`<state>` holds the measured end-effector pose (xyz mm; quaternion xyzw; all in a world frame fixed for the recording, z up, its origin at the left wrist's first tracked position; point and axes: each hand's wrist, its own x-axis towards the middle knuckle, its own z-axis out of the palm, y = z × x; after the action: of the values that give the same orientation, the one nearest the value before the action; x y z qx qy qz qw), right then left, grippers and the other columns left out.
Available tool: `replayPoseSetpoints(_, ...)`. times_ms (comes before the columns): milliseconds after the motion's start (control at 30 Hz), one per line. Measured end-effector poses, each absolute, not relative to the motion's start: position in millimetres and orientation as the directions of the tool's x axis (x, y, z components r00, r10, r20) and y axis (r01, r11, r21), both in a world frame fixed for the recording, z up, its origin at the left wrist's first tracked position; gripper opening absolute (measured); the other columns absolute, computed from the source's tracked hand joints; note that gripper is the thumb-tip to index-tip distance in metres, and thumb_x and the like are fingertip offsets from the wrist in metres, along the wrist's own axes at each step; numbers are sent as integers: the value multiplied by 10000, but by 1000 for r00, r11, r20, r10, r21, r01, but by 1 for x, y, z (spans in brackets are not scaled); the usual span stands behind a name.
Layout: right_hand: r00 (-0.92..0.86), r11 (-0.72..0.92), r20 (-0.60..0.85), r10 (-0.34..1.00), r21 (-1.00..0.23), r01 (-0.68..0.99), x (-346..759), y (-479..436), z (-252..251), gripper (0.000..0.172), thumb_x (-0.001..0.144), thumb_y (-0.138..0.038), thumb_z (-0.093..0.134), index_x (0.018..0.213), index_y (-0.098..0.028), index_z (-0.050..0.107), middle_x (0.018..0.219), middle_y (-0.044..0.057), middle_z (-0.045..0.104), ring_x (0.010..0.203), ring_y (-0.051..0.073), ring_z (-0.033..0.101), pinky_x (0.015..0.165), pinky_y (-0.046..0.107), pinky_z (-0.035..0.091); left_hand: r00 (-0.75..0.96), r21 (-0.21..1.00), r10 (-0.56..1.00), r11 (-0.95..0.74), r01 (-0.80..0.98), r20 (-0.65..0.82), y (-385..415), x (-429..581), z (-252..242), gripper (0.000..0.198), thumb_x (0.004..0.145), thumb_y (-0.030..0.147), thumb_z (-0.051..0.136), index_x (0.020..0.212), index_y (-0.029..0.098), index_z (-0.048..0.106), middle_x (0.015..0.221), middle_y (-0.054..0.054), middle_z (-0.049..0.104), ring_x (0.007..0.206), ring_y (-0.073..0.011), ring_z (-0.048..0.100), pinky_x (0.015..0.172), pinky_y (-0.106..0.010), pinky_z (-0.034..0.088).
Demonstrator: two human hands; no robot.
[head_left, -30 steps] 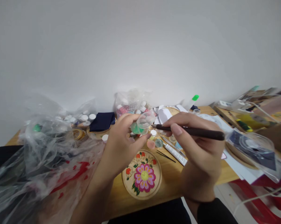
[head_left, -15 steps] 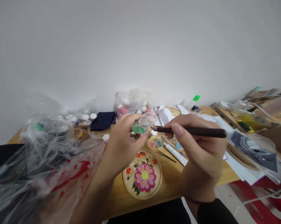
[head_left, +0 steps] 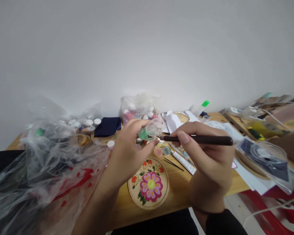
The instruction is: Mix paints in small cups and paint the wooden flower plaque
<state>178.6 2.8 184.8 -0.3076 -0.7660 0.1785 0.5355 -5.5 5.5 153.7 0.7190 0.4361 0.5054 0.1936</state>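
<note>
Between the thumb and fingers of my left hand is a small clear plastic cup, tilted, with green at its bottom. My right hand grips a dark-handled pen-like tool as one holds a pen. The tool's short tip lies at the cup's rim; its exact kind is too small to tell. Below both hands sits a round wooden disc bearing a pink flower with a yellow centre, orange fruits and green leaves outlined in gold.
Tweezers and a white tube lie right of the disc, near small paint cups. Crumpled clear plastic covers the left side. Behind are bagged bottles and dark blue cloth. Papers and a bagged hoop lie right.
My right hand and the tool have shifted slightly left, and the tip sits a little lower by the cup's rim. My left hand keeps its hold on the cup.
</note>
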Motion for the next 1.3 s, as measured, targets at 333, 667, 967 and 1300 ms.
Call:
replayPoseSetpoints(333, -202, 747, 728, 656, -586, 313, 179, 0, 188, 104, 916, -173, 602, 877, -227, 681, 708, -25, 671, 623, 90, 624, 517, 230, 466, 114, 735, 823, -552, 394, 557, 3, -4, 154, 347, 791, 113, 693, 1103, 242, 614, 1050, -45, 651, 989, -212, 639, 885, -404, 547)
replayPoseSetpoints(667, -244, 752, 715, 655, -584, 305, 181, 0, 188, 100, 908, -186, 613, 832, -216, 670, 683, -27, 668, 601, 89, 617, 489, 224, 449, 124, 720, 814, -563, 405, 567, 5, -5, 152, 319, 815, 142, 673, 1112, 234, 603, 1109, -64, 651, 1017, -219, 638, 914, -428, 549)
replayPoseSetpoints(967, -237, 725, 686, 688, -632, 276, 180, -3, 193, 131, 902, -245, 619, 799, -229, 699, 676, 0, 682, 599, 126, 627, 494, 267, 484, 130, 755, 829, -552, 355, 545, 3, -4, 152, 319, 807, 155, 669, 1103, 253, 601, 1078, -61, 648, 991, -221, 640, 849, -406, 564)
replayPoseSetpoints(1300, -180, 734, 725, 665, -589, 338, 179, -2, 191, 121, 895, -264, 631, 790, -245, 688, 662, 5, 668, 593, 137, 617, 482, 281, 457, 146, 813, 866, -499, 300, 478, 2, -5, 156, 352, 794, 116, 668, 1107, 268, 612, 1140, -61, 668, 1047, -233, 650, 921, -425, 564)
